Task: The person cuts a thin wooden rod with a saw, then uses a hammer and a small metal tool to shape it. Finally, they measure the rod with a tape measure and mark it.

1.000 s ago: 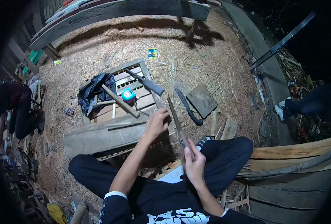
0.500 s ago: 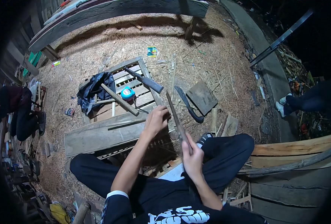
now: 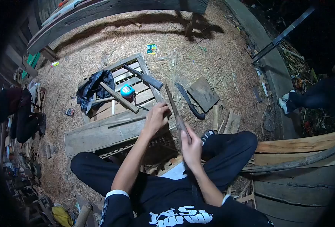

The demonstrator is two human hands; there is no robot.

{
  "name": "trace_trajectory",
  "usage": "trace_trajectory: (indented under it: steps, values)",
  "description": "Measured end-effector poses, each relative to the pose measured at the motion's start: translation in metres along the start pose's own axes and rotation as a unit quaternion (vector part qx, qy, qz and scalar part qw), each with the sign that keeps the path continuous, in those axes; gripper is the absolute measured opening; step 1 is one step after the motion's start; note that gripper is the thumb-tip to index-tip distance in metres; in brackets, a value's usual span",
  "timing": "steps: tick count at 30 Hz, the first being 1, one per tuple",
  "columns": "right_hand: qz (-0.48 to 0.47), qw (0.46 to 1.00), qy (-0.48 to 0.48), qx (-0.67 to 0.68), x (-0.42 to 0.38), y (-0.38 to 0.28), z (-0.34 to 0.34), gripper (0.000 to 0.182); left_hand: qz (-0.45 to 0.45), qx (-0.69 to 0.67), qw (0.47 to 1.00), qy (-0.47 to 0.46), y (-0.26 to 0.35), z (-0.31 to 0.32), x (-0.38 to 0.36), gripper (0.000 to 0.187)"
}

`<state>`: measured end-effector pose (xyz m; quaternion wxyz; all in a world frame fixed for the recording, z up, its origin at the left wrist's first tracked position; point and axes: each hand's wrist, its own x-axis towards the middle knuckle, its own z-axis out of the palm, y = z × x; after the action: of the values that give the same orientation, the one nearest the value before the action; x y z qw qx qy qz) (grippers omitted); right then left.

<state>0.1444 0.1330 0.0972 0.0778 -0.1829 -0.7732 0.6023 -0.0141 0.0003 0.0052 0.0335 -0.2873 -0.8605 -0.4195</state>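
A person in dark clothes sits on sawdust-covered ground, legs folded, just short of a slatted wooden pallet (image 3: 135, 81) that serves as landmark here. The right hand (image 3: 191, 145) is clenched around the handle of a long knife (image 3: 174, 109), whose blade slants up and away toward the pallet's near right corner. The left hand (image 3: 157, 118) is closed at that same corner, beside the blade; it seems to pinch a thin bamboo strip against the knife, though the strip itself is too slim to make out for certain. A wide grey plank (image 3: 107, 134) lies across the pallet's near edge, under the left forearm. On the pallet rest a blue tape measure (image 3: 127, 90), a wooden-handled hammer (image 3: 118, 97) lying diagonally just beside it, a dark flat bar tool (image 3: 143, 76) toward the far right corner, and a crumpled black plastic bag (image 3: 93, 89) over the left side. Right of the pallet, on the sawdust, lies a curved dark-handled machete (image 3: 190, 101), and just beyond it a square grey board (image 3: 202, 94). Thin bamboo splints (image 3: 175, 68) are scattered past the pallet's far right corner. Far right of the pallet, another person's legs and light shoes (image 3: 284, 106) show at a concrete kerb; far left, a second seated figure (image 3: 18, 113) is partly visible
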Motion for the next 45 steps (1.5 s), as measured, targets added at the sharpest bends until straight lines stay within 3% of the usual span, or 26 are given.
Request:
trace_trajectory:
  steps: [3,5,9,10,11,14,19,23,27,31,33,34,38,45]
  values:
    - [-0.054,0.998,0.015,-0.039,-0.013,0.009,-0.007,0.045,0.01,0.012,1.0,-0.007,-0.001,0.0,0.001,0.011]
    - [0.008,1.0,0.003,-0.021,0.0,0.009,0.005,0.046,0.001,0.008,1.0,-0.007,0.0,0.002,-0.001,0.012]
    - [-0.007,1.0,0.009,-0.008,-0.013,0.022,0.001,0.046,0.023,0.011,1.0,0.007,-0.003,-0.002,-0.002,0.011]
    - [-0.075,0.996,0.031,-0.047,-0.024,0.018,-0.005,0.046,0.018,0.01,1.0,0.003,-0.002,0.0,-0.003,0.011]
    - [-0.08,0.995,0.031,-0.049,-0.018,0.017,-0.006,0.046,0.013,0.01,1.0,0.0,-0.004,0.003,0.0,0.01]
    - [0.019,1.0,0.002,-0.001,0.006,0.012,0.008,0.046,0.005,0.008,1.0,-0.004,-0.002,0.003,-0.002,0.011]
    - [-0.041,0.999,0.012,-0.033,-0.021,0.025,-0.002,0.047,0.013,0.028,0.999,-0.014,-0.005,0.002,0.0,0.012]
    - [0.064,0.998,0.002,0.004,-0.01,0.027,0.009,0.047,0.021,0.006,1.0,0.018,-0.006,0.005,0.0,0.015]
    - [-0.051,0.998,0.02,-0.015,-0.03,0.023,-0.003,0.047,0.021,0.024,0.999,-0.007,-0.003,0.001,0.001,0.016]
    - [0.02,1.0,0.001,0.019,-0.022,0.023,0.008,0.046,0.019,-0.017,0.999,0.019,-0.007,0.005,0.001,0.016]
    - [0.019,1.0,0.006,0.018,-0.032,0.025,0.002,0.047,0.023,-0.015,1.0,0.006,-0.006,0.002,0.002,0.015]
    - [-0.038,0.999,0.023,-0.001,-0.042,0.028,-0.003,0.047,0.023,0.003,1.0,0.005,-0.002,0.0,0.0,0.014]
    - [0.007,1.0,0.008,-0.024,-0.023,0.021,-0.002,0.046,0.02,0.002,1.0,-0.001,-0.003,0.0,0.002,0.014]
    - [-0.024,0.999,0.024,-0.013,-0.026,0.026,-0.001,0.046,0.014,0.012,1.0,-0.014,-0.008,0.004,0.001,0.02]
